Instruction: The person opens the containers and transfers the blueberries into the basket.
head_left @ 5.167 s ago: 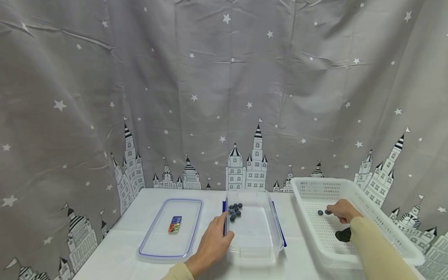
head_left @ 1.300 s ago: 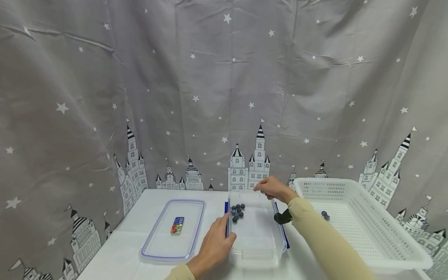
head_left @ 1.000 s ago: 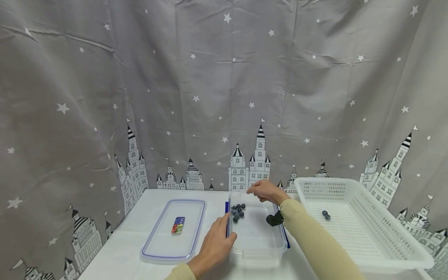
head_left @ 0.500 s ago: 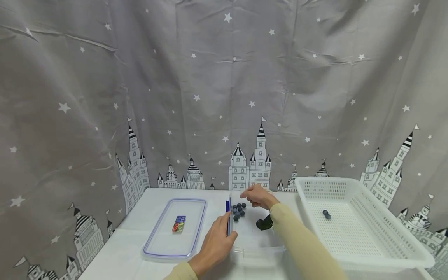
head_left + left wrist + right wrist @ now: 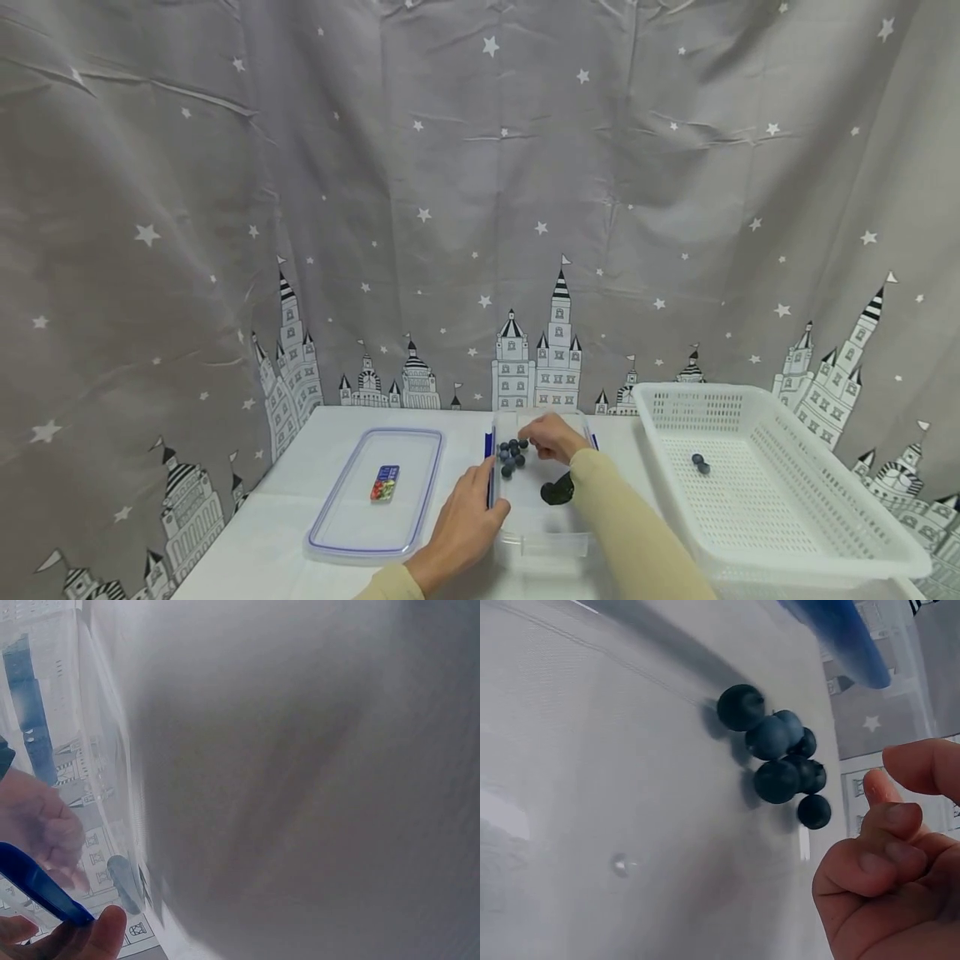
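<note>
A clear plastic container [image 5: 551,537] stands mid-table with several blueberries [image 5: 512,454] heaped in its far left corner. My left hand [image 5: 465,525] grips the container's left wall, thumb by the blue latch [image 5: 34,881]. My right hand [image 5: 547,437] hovers inside the container, just right of the heap. In the right wrist view the blueberries [image 5: 776,754] lie on the container floor [image 5: 615,750]; my right hand [image 5: 885,825] has forefinger and thumb parted with nothing between them, the other fingers curled.
The container's lid [image 5: 341,533] lies flat to the left, a small colourful sticker [image 5: 385,483] on it. A white perforated basket [image 5: 817,508] at the right holds two blueberries [image 5: 698,463]. A starry grey curtain hangs close behind the table.
My right hand came from the basket to the container's far right rim, then moved left and down to the blueberry heap. The left hand kept its hold on the container wall.
</note>
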### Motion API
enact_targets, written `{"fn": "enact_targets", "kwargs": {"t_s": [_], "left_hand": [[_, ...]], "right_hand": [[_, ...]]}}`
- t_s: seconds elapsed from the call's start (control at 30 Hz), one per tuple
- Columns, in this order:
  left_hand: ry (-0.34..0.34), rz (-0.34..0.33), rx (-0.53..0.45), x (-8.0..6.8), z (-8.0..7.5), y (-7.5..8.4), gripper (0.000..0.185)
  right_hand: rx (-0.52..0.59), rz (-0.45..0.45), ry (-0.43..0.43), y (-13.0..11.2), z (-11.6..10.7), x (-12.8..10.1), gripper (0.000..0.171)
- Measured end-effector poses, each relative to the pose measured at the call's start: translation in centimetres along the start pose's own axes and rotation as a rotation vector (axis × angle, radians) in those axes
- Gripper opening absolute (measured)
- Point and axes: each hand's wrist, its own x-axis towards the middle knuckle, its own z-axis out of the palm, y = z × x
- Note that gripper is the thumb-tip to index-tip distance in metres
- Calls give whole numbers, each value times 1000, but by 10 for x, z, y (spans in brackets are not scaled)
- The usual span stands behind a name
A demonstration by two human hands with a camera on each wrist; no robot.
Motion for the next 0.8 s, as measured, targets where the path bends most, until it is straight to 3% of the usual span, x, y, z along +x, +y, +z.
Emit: {"fn": "enact_targets", "kwargs": {"t_s": [0.37, 0.8], "left_hand": [[6, 6, 1, -3, 1, -4, 71], [15, 19, 23, -1, 1, 1, 71]], "right_hand": [[-52, 123, 66, 16, 13, -3, 9], [-91, 142, 76, 24, 13, 7, 14]]}}
